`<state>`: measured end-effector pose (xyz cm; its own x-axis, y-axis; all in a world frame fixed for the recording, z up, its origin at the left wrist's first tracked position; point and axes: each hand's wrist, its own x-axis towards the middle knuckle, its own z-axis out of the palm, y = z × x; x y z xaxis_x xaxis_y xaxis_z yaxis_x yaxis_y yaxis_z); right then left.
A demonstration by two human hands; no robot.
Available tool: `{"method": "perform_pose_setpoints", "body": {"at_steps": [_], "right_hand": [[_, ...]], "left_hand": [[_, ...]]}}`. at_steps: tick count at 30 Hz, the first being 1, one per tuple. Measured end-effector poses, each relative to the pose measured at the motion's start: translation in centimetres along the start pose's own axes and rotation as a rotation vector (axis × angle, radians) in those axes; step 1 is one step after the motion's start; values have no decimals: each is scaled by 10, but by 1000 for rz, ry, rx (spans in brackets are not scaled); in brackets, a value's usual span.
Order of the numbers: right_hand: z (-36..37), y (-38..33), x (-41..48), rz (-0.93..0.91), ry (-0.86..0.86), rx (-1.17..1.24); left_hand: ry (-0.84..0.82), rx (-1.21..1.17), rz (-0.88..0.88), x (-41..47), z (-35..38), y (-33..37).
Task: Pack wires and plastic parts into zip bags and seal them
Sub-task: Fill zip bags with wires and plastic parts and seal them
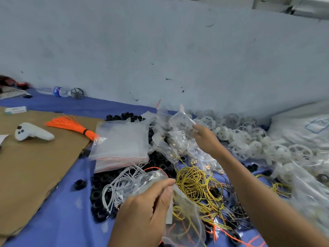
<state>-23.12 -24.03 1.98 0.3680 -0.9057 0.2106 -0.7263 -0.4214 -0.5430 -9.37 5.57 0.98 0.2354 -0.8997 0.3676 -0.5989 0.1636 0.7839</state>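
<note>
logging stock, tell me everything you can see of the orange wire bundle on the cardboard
The orange wire bundle is a sheaf of thin, bright orange strands, cinched by a dark band near one end. Beyond the band the strands fan out. It lies flat on the brown cardboard, short end beside the corner of a clear bag.

Blue sheet (67, 220) bears cardboard (35, 166), yellow wires (192, 180), black rings (97, 195) (white wheels (249, 139) beside).

wire tangle (197, 186) right of cardboard (35, 166)

Glossy clear plastic bags (122, 139), matt brown cardboard (35, 166).
</note>
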Motion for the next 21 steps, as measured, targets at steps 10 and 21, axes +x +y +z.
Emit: {"method": "perform_pose_setpoints", "body": {"at_steps": [10,21], "right_hand": [[-118,-9,-162,-285,405,-122],[-76,-68,-283,-128,-34,903]], "left_hand": [[26,74,-25,0,4,6],[-19,195,22,13,7,14]]}}
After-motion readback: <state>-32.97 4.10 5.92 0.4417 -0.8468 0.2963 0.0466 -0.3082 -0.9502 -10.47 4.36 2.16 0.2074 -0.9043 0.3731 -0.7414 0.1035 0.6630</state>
